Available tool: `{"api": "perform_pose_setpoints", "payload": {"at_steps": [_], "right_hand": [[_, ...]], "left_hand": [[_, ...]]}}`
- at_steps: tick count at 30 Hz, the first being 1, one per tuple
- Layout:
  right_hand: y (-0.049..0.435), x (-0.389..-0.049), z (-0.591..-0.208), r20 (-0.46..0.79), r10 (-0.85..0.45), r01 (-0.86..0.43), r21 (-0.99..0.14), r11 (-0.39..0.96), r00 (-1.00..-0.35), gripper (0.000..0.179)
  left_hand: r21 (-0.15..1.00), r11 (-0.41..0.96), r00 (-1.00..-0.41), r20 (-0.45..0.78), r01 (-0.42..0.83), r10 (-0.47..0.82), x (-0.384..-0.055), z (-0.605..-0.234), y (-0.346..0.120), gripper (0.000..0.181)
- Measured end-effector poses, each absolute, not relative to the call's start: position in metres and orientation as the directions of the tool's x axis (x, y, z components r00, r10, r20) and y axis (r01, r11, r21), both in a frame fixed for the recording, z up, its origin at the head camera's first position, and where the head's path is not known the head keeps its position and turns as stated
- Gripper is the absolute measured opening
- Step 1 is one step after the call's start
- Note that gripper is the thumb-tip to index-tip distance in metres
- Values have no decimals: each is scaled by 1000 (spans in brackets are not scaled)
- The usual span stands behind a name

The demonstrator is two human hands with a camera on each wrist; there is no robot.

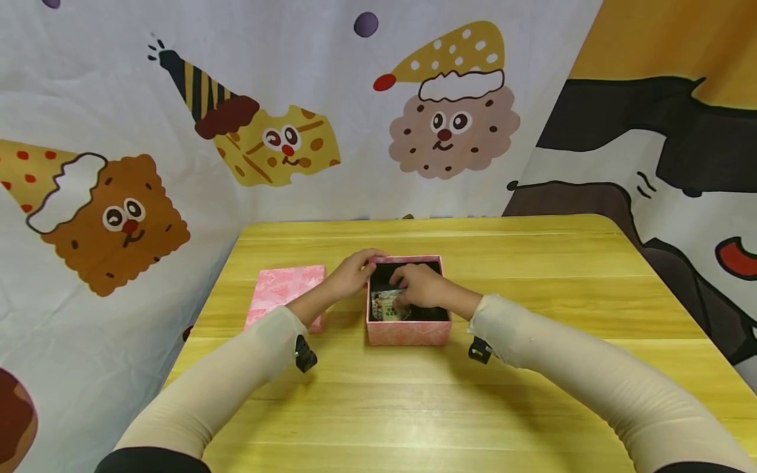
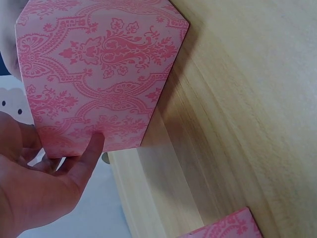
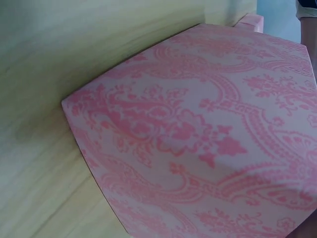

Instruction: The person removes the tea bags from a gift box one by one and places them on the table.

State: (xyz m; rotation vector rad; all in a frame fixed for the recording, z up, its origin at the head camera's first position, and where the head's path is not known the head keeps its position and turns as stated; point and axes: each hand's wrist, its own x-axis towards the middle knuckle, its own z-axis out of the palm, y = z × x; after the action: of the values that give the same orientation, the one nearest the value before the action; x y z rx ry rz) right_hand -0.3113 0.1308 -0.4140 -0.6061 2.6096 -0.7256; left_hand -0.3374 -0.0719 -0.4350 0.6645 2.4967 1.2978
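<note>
A pink patterned box (image 1: 408, 334) stands uncovered on the table, its inside black. My left hand (image 1: 353, 272) grips its far left corner; in the left wrist view the thumb (image 2: 91, 148) presses on the patterned outer wall and the fingers go behind the edge. My right hand (image 1: 421, 287) reaches down into the box, fingers bent, over a small printed packet (image 1: 384, 309) in the near left part of the box. The thumb overlaps the packet; I cannot tell if the fingers pinch it. In the right wrist view, the box wall (image 3: 173, 129) hides that hand's fingers.
The pink lid (image 1: 284, 289) lies on the wooden table (image 1: 408, 401) left of the box, close to my left forearm. Behind the table's far edge hangs a cloth (image 1: 355, 190) printed with cartoon cookies and cheese. Both wrists carry small black cameras (image 1: 480, 350).
</note>
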Motion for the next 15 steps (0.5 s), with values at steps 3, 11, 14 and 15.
{"api": "perform_pose_setpoints", "payload": {"at_steps": [3,11,14,15], "right_hand": [[130,-312,-415,-248,-493,-283,-574,768,-834,40],[127,-308,-421,-300,-556,-306,-591,746,-775,57],[125,-305,-426,-287,-583,-352,-572,741,-760,57],[125,-305,-428,-278,-589,-367,-565,739,-759,57]], "left_hand": [[801,521,-864,-8,296,503,-337,-435,-72,35],[786,534,-864,2,313,503,-336,-433,-73,35],[792,526,-862,-1,309,508,-336,-433,-73,35],[792,523,-859,4,315,511,-336,-433,-73,35]]}}
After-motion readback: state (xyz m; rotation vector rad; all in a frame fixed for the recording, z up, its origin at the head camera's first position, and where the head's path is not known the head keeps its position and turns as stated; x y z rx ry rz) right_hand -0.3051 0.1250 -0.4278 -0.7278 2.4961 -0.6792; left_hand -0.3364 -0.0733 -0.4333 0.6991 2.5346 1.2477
